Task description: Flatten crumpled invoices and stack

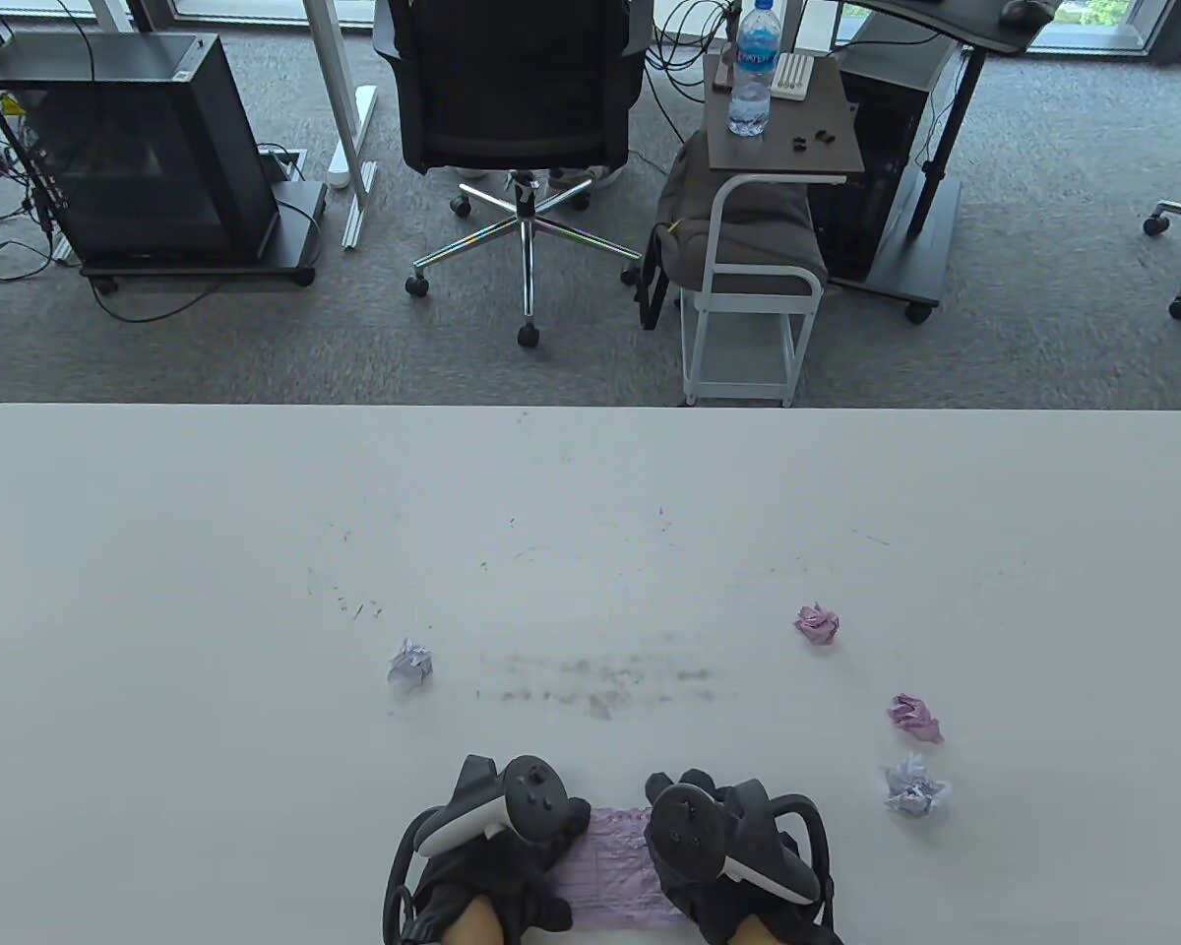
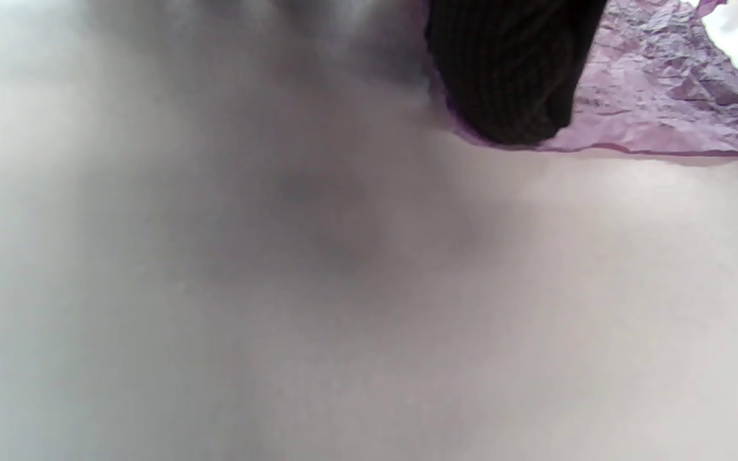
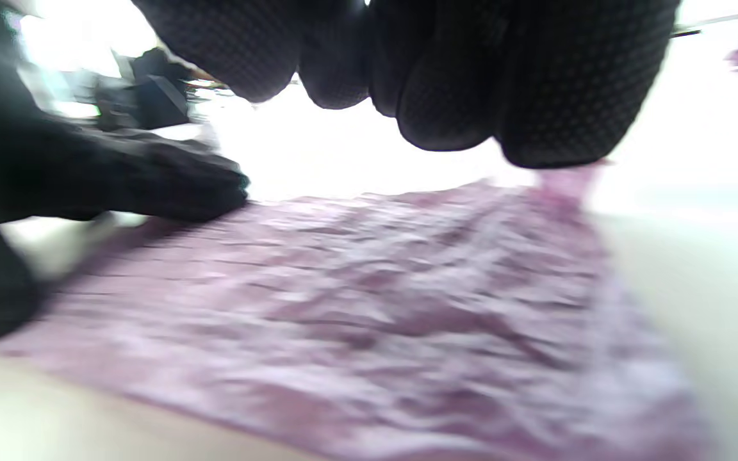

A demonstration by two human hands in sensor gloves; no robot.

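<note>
Purple paper, the invoice is lying opened at the table view's bottom centre; we are pressing it with our left hand and right hand, fingers seemingly flat. Being light, limp and tearable, it is best held by its edges.

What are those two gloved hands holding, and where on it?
Nothing is gripped. Both hands press a crinkled purple invoice flat on the table: the left hand on its left end, the right hand on its right end.

an office: swivel chair, computer tower, carpet
</note>
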